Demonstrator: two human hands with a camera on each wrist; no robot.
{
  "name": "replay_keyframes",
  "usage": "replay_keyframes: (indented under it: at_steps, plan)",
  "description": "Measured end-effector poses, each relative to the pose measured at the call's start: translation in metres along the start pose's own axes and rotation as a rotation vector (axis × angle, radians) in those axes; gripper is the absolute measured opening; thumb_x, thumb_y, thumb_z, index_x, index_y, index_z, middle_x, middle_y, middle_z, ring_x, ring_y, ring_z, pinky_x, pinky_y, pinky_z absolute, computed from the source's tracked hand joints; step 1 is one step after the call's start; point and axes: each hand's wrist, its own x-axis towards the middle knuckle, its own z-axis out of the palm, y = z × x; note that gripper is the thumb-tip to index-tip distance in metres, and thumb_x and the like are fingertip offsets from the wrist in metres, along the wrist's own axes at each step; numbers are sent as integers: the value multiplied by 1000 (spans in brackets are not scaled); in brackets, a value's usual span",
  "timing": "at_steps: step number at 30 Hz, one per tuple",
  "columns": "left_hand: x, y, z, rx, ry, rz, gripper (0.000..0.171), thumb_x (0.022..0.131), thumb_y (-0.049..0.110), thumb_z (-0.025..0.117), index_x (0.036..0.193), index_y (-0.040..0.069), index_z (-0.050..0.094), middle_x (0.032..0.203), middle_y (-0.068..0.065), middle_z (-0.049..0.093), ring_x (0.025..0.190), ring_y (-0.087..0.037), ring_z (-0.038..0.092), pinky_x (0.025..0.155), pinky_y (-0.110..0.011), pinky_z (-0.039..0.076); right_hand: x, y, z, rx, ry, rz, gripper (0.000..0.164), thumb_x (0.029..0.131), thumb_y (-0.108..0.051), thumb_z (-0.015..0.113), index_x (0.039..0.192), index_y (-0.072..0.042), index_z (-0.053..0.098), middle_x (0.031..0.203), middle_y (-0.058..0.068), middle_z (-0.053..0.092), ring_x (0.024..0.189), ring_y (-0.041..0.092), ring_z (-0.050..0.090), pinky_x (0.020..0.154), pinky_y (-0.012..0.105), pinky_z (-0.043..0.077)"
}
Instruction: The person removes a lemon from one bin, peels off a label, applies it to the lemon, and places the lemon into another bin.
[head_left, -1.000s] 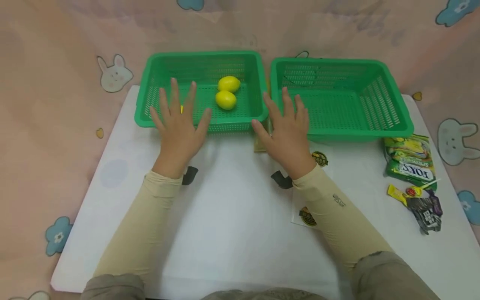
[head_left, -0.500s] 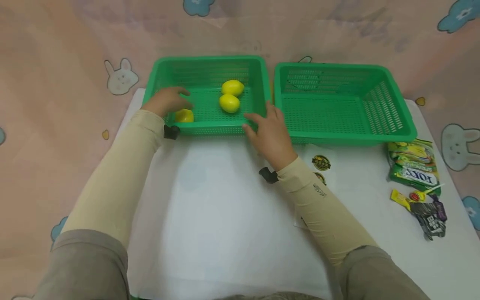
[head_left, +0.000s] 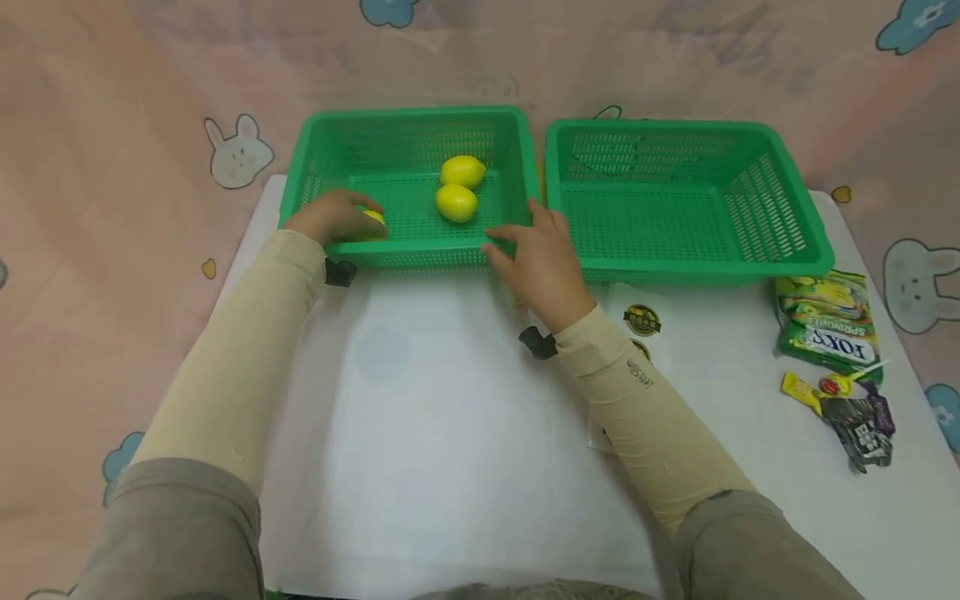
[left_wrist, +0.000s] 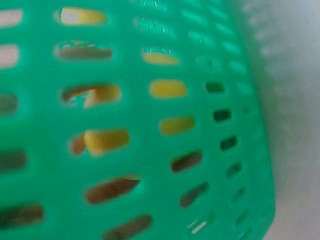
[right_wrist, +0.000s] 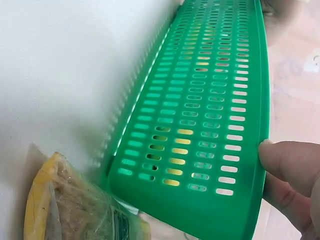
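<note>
While the right hand (head_left: 542,265) steadies the left basket (head_left: 517,150) by its front right corner, fingers hooked on the rim, the left hand (head_left: 333,217) reaches inside at the front left corner and closes around a lemon (head_left: 372,217). That lemon sits on the basket floor and is mostly covered by the fingers; no lift is visible. Two more lemons (head_left: 457,187) lie touching each other near the middle of the same basket. The right basket (head_left: 787,175), just beside it, holds nothing. Judged from this layout, no lemon has been moved out and all three remain. Compared with half a second ago, the left hand has come down over the lemon, which then showed plainly beside the fingers; the right hand has barely shifted.
</note>
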Motion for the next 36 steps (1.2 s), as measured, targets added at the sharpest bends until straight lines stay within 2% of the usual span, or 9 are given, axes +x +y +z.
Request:
replay_keyframes:
  at_steps: [4,8,12,15,20,24,29,32,36]
  plan:
    - [-10,9,1,-202,113,53,66,102,41,68,161,21,48,162,-19,40,131,-34,47,109,-51,44,2,0,0,-12,0,-7,33,104,-38,71,130,-19,78,160,32,41,149,46,33,120,52,33]
    - [-52,35,12,-373,254,136,61,101,38,73,158,28,53,160,-8,44,124,-25,51,99,-41,51,3,0,1,-15,-7,-13,34,104,-39,70,130,-19,78,159,32,41,149,46,33,119,52,34]
    - [-102,61,51,-369,299,255,56,99,35,76,152,27,60,151,-6,55,116,-28,53,88,-41,52,1,3,1,-14,-12,-9,34,104,-39,70,131,-18,78,160,32,40,149,47,32,120,53,33]
    - [-121,70,94,-322,275,364,56,98,29,77,151,21,61,144,-10,59,112,-30,56,86,-44,52,1,6,0,-22,-4,-9,35,104,-39,70,131,-18,78,159,33,41,149,49,33,121,54,32]
    - [-120,75,159,-223,246,381,59,101,22,74,156,14,54,147,-19,54,127,-35,54,101,-48,49,0,8,-1,-31,17,-13,35,104,-39,70,131,-17,78,159,33,41,147,50,35,120,55,33]
    - [-113,77,192,-184,247,320,60,104,23,72,159,16,51,150,-23,48,125,-42,54,99,-48,51,1,7,0,-37,19,-9,36,104,-39,70,131,-18,78,160,32,40,147,49,35,120,55,33]
    - [-109,75,203,-118,285,299,62,105,29,71,161,18,48,154,-23,45,121,-44,53,92,-47,53,4,6,-2,-13,6,-14,38,104,-39,70,134,-17,76,162,31,38,149,48,33,121,54,32]
    - [-114,75,204,-43,312,295,67,106,38,68,165,21,42,161,-25,37,129,-47,46,100,-53,48,-2,11,-10,46,38,-26,42,104,-39,70,138,-14,73,163,26,39,151,45,32,121,53,33]
    - [-132,80,211,19,473,395,68,104,41,69,163,18,45,166,-25,30,142,-50,33,106,-64,38,-29,27,-34,175,192,-41,40,104,-33,70,137,-10,72,157,16,52,146,38,41,118,52,36]
